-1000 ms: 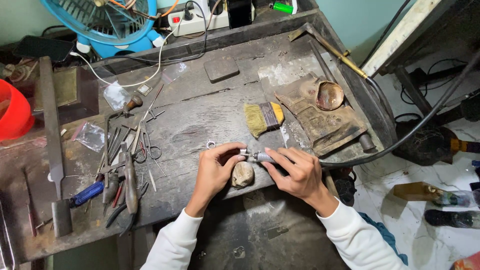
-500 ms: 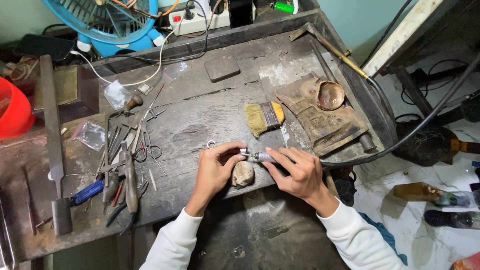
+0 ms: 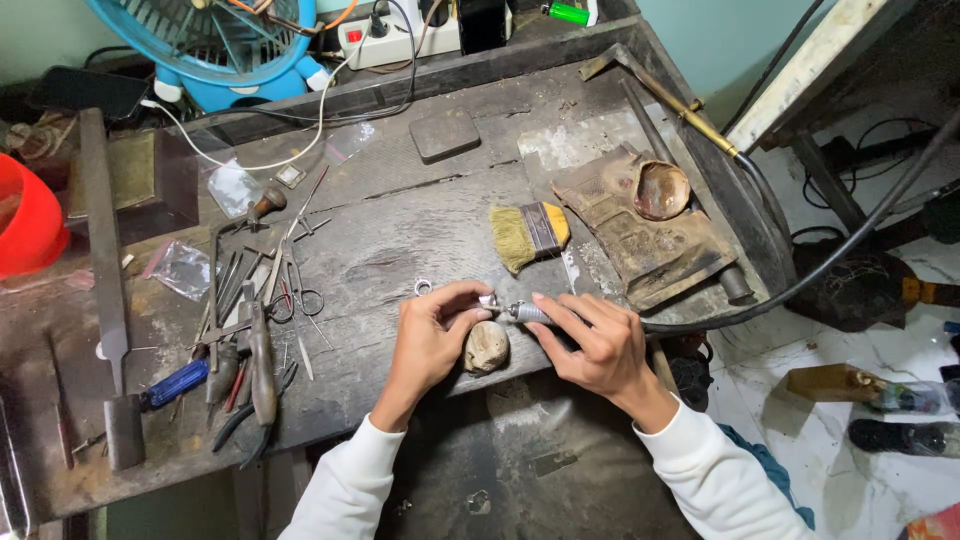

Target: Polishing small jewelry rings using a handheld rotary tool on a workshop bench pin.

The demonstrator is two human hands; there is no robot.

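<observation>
On the worktop (image 3: pixel 400 240), a brush (image 3: pixel 528 232) lies just behind the hands, a small ring (image 3: pixel 423 287) beside the left hand (image 3: pixel 432 335). A lump (image 3: pixel 487 346) sits between both hands. Pliers (image 3: pixel 258 370) and scissors (image 3: pixel 290 285) lie left; a shallow dish (image 3: pixel 662 190) sits behind the right hand (image 3: pixel 592 345).

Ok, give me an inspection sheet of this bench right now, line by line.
Surface: dark, worn wooden bench, scratched.
Job's things: knurled rotary handpiece; small piece at its tip, too small to identify; rounded peg below.
Clutter: pliers, file, brush, small ring, shell dish.
Hands: left hand pinches at the tip; right hand grips the handpiece.
Cables: black flexible shaft; white cord.
Surroundings: blue fan, power strip, red tub.
</observation>
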